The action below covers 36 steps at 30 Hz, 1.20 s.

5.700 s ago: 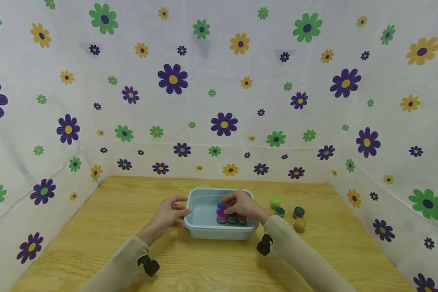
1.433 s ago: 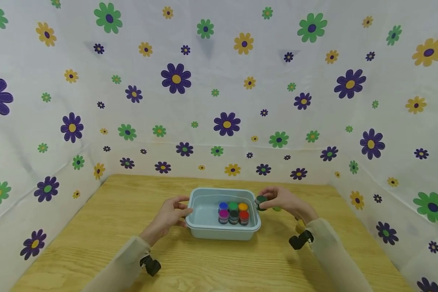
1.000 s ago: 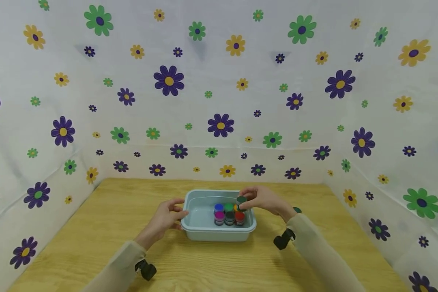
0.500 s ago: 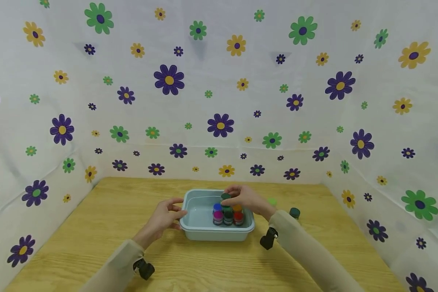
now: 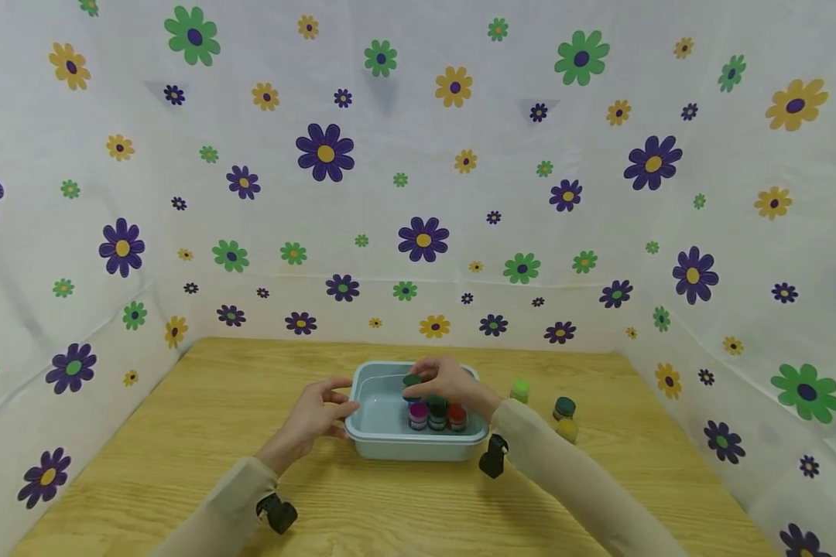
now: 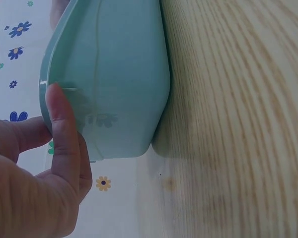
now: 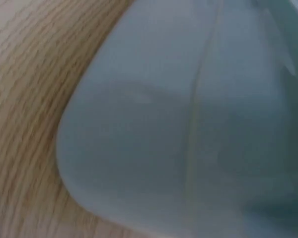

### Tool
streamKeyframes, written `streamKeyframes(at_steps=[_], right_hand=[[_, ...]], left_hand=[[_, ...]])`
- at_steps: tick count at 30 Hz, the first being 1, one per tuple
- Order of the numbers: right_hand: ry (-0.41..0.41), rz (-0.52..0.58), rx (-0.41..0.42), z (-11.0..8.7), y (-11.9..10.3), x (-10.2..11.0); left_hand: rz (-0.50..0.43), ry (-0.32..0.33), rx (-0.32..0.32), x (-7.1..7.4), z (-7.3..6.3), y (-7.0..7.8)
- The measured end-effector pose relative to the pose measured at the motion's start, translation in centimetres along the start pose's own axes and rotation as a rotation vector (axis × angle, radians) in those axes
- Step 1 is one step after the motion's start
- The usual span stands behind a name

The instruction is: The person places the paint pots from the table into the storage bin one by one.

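Observation:
A light blue plastic basin stands on the wooden table. My left hand grips its left rim; in the left wrist view, the fingers and thumb of that hand pinch the rim from both sides. Over the basin, my right hand holds a small jar with a dark green lid between thumb and fingers. Below it stand a magenta jar, a dark jar and a red jar. The jars behind them are mostly hidden by my right hand. Only the basin's outer wall fills the right wrist view.
Right of the basin, on the table, stand a light green jar, a dark teal-lidded jar and a yellow jar, partly behind my right sleeve. A flower-patterned white cloth encloses the back and sides.
My right hand took the dark green jar from the table's right side, brought it over the basin's right rim and moved it left above the other jars. My left hand keeps its hold.

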State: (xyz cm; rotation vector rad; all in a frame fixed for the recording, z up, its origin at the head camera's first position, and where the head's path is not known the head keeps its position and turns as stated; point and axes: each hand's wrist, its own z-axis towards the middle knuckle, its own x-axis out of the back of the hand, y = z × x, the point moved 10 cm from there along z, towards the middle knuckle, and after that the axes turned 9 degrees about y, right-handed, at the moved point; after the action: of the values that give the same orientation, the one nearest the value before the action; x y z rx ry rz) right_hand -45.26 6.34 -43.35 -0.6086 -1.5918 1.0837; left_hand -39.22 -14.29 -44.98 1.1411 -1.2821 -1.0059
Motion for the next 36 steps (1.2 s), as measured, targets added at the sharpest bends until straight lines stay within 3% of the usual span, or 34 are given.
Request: streamKeyframes(at_steps=[4, 12, 20, 27, 36], right_hand=[[0.003, -0.001, 0.028, 0.2, -0.5, -1.1], [0.042, -0.136, 0.104, 0.6, -1.0, -1.6], [0.031, -0.156, 0.158, 0.6, -1.3, -2.3], [0.067, -0.197, 0.132, 0.3, -0.9, -2.4], [0.086, -0.323, 0.173, 0.1, -1.1, -2.7]], left_hand=[[0.002, -0.001, 0.004, 0.0, 0.0, 0.0], [-0.001, 0.001, 0.004, -0.1, 0.2, 0.0], [-0.005, 0.003, 0.007, 0.0, 0.2, 0.1], [0.005, 0.011, 0.01, 0.0, 0.2, 0.0], [0.004, 0.006, 0.009, 0.0, 0.0, 0.1]])
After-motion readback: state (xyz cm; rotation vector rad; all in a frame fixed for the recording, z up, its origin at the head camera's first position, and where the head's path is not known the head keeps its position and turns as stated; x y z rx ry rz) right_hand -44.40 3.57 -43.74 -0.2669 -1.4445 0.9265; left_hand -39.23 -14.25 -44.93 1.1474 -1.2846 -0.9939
